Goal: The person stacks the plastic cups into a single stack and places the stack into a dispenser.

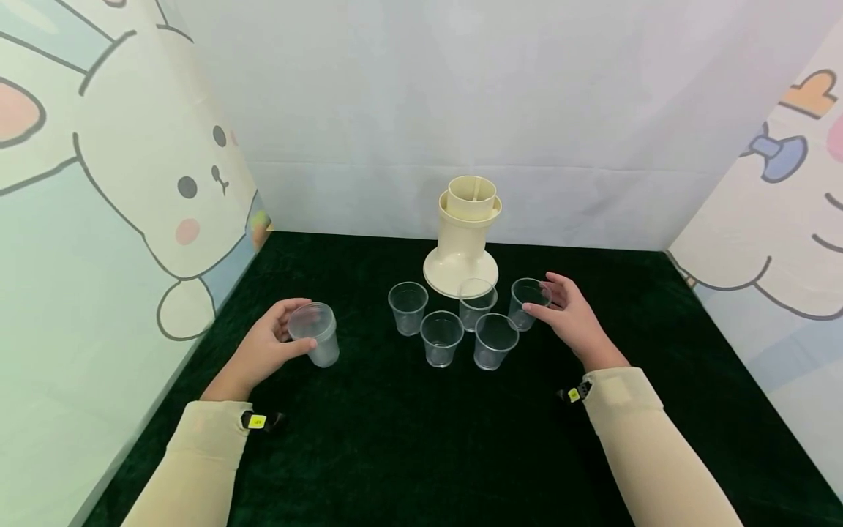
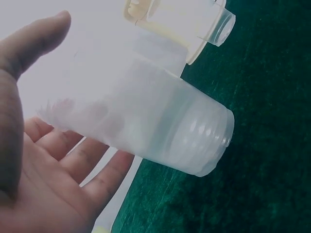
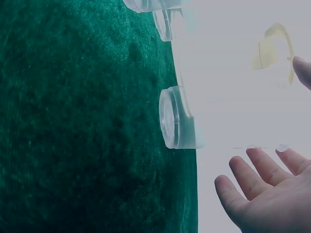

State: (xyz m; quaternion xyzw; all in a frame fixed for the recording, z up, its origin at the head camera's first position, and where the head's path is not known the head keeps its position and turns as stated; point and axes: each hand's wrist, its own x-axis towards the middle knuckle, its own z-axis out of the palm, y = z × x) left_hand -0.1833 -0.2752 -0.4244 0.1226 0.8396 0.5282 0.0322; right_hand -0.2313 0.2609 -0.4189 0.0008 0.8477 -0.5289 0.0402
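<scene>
Crowding is the hazard: the right hand (image 1: 571,315), fingers open against the rightmost cup (image 1: 527,302) right of frame centre, could topple its close-packed neighbours (image 1: 467,322). Left hand (image 1: 270,345) loosely grips a thin stacked cup (image 1: 315,333), which could buckle.

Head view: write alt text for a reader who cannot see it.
A person's left hand grips a frosted cup stack while the right hand touches one of five clear cups clustered before a cream cup dispenser on a dark green cloth.
</scene>
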